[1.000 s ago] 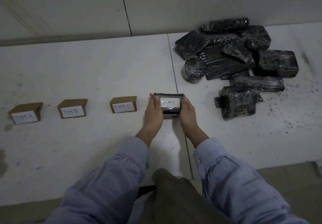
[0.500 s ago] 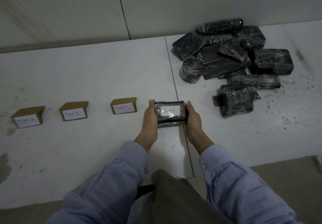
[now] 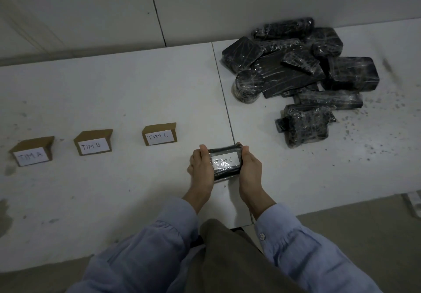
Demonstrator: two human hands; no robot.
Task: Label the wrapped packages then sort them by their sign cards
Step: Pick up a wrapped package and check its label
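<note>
A small black wrapped package (image 3: 225, 162) with a white label reading "TIM C" is held between both hands just above the white table. My left hand (image 3: 201, 167) grips its left end and my right hand (image 3: 250, 166) grips its right end. Three brown sign cards stand in a row to the left: "TIM A" (image 3: 32, 151), "TIM B" (image 3: 93, 142) and "TIM C" (image 3: 160, 134). The held package is just right of and nearer than the "TIM C" card. A pile of several unlabelled black wrapped packages (image 3: 296, 71) lies at the back right.
The white table (image 3: 114, 92) has a seam running front to back right by my hands. A pale wall stands behind it. Dark specks dot the table at the right. My blue sleeves and brown trousers fill the bottom of the view.
Both hands have drawn the labelled package a little nearer to me, away from the "TIM C" card's row. The grip is the same.
</note>
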